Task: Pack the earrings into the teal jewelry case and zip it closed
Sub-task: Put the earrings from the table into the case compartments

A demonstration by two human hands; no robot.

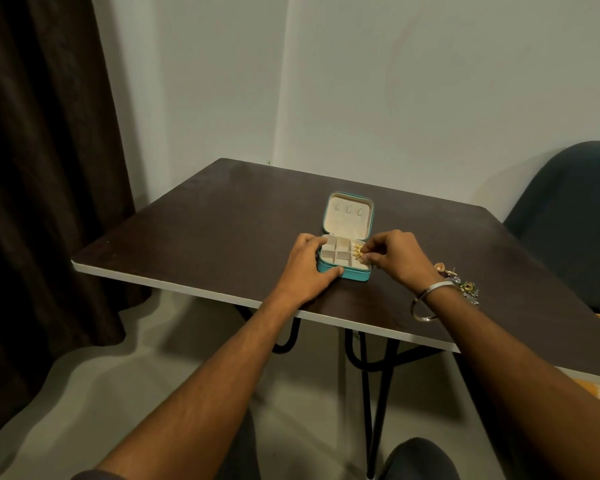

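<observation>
The teal jewelry case (347, 274) lies open on the dark table (222, 216), its cream lid tilted back and its cream tray split into small compartments. My left hand (305, 263) grips the case's left side, thumb on the front wall and fingers over the left rim. Over the right-hand compartments my right hand (394, 256) pinches a gold earring (362, 254). More gold earrings (358, 248) lie in that right section. Several other earrings (459, 282), pink, gold and green, lie on the table behind my right wrist.
A silver bangle (426, 304) hangs on my right wrist. A dark blue chair (568, 209) stands at the table's right side. A brown curtain (42, 168) hangs on the left, and a pale wall stands behind the table.
</observation>
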